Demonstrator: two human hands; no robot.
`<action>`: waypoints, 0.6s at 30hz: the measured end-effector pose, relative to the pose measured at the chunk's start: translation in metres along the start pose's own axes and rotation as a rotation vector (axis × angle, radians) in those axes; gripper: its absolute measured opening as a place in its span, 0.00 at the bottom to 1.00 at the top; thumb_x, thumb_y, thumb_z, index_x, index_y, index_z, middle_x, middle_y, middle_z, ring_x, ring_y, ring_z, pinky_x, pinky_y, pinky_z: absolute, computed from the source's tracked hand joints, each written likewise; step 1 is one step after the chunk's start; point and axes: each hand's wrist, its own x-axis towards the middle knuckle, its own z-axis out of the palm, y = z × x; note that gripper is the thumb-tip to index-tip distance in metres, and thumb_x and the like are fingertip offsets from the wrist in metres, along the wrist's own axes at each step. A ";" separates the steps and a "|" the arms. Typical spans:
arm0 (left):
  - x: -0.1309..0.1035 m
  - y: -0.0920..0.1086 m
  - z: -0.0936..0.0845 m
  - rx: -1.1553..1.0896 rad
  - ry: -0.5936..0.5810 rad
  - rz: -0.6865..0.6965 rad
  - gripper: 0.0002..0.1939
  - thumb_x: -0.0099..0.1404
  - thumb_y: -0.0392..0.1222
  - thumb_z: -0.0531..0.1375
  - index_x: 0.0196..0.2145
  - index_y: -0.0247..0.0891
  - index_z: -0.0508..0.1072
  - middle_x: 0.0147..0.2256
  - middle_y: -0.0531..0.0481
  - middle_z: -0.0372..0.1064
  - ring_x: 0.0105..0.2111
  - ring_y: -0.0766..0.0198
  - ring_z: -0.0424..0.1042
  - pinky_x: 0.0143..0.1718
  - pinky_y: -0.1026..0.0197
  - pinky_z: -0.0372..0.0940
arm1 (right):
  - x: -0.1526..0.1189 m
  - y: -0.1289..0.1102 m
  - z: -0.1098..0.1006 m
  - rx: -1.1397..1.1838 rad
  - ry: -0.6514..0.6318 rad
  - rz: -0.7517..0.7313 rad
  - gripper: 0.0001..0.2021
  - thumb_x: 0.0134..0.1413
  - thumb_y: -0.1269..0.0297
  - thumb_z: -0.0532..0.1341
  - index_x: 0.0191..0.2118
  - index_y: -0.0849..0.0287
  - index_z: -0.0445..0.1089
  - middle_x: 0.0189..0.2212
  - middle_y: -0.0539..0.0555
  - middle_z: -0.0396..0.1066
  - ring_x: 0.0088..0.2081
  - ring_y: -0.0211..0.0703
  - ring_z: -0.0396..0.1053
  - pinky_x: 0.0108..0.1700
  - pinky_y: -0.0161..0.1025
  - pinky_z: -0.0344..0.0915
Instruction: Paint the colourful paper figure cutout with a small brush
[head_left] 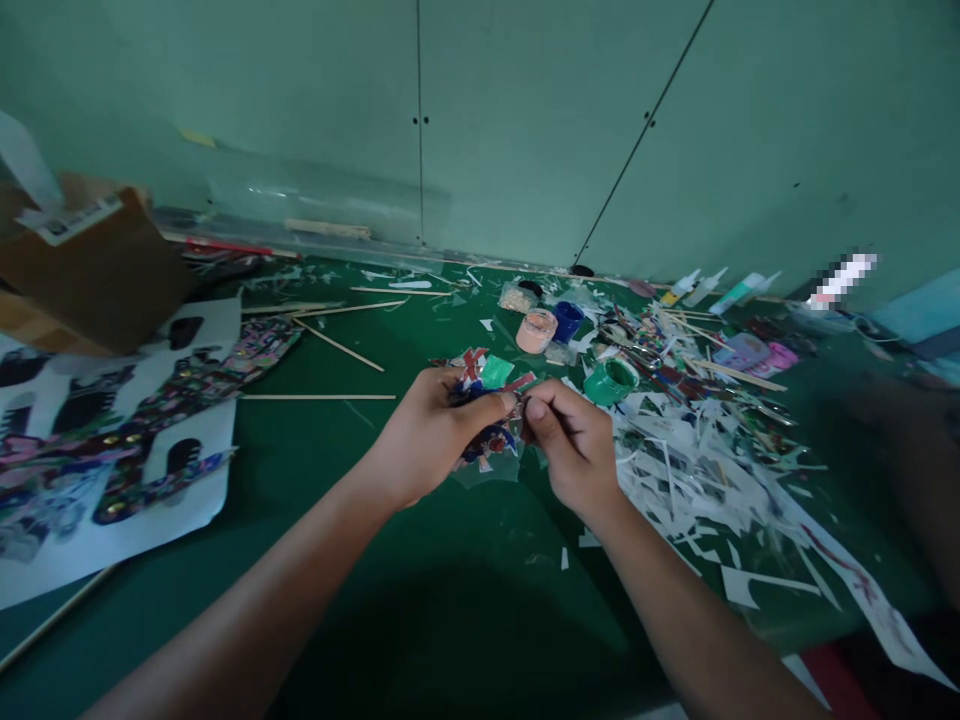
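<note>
My left hand grips a small colourful paper cutout with red, blue and green parts, held just above the green table. Close against it, my right hand pinches the cutout's right edge between thumb and fingers. A piece of clear film hangs below the cutout. The cutout's middle is hidden by my fingers.
A pile of paper scraps lies to the right. Small pots stand behind: a green one, a blue one, a peach one. Thin wooden sticks lie at the back left, a printed sheet and cardboard box at the left. Glue bottles line the wall.
</note>
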 end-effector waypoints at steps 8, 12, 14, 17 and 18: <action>-0.001 0.000 0.003 -0.090 -0.013 -0.015 0.12 0.56 0.43 0.62 0.20 0.37 0.67 0.20 0.55 0.59 0.21 0.67 0.60 0.24 0.63 0.57 | -0.001 0.001 0.000 -0.075 0.010 -0.030 0.12 0.65 0.65 0.53 0.28 0.57 0.63 0.20 0.46 0.61 0.23 0.34 0.59 0.27 0.34 0.56; 0.001 -0.001 0.005 -0.167 0.013 -0.070 0.07 0.53 0.42 0.64 0.24 0.36 0.72 0.23 0.53 0.66 0.25 0.66 0.66 0.27 0.63 0.60 | -0.001 0.001 0.000 -0.076 0.006 -0.019 0.13 0.65 0.64 0.52 0.28 0.57 0.63 0.20 0.47 0.61 0.23 0.34 0.59 0.26 0.34 0.56; 0.001 0.001 0.005 -0.192 -0.006 -0.055 0.06 0.53 0.41 0.65 0.24 0.36 0.73 0.24 0.53 0.67 0.26 0.65 0.67 0.28 0.63 0.62 | 0.000 0.001 0.000 -0.065 0.002 -0.023 0.14 0.65 0.63 0.52 0.27 0.57 0.62 0.20 0.47 0.60 0.23 0.34 0.59 0.25 0.35 0.55; -0.001 0.003 0.004 -0.187 -0.034 -0.020 0.07 0.54 0.41 0.64 0.23 0.37 0.73 0.23 0.53 0.66 0.26 0.65 0.66 0.30 0.62 0.62 | 0.000 0.000 0.001 -0.036 -0.003 -0.034 0.14 0.65 0.63 0.52 0.27 0.57 0.62 0.19 0.47 0.60 0.22 0.34 0.59 0.25 0.34 0.55; -0.001 0.003 0.004 -0.168 -0.027 -0.018 0.07 0.54 0.42 0.64 0.23 0.37 0.72 0.23 0.53 0.66 0.26 0.65 0.66 0.30 0.62 0.62 | 0.000 0.000 0.001 -0.024 -0.002 -0.031 0.14 0.65 0.63 0.52 0.27 0.57 0.62 0.19 0.46 0.60 0.22 0.34 0.59 0.25 0.34 0.55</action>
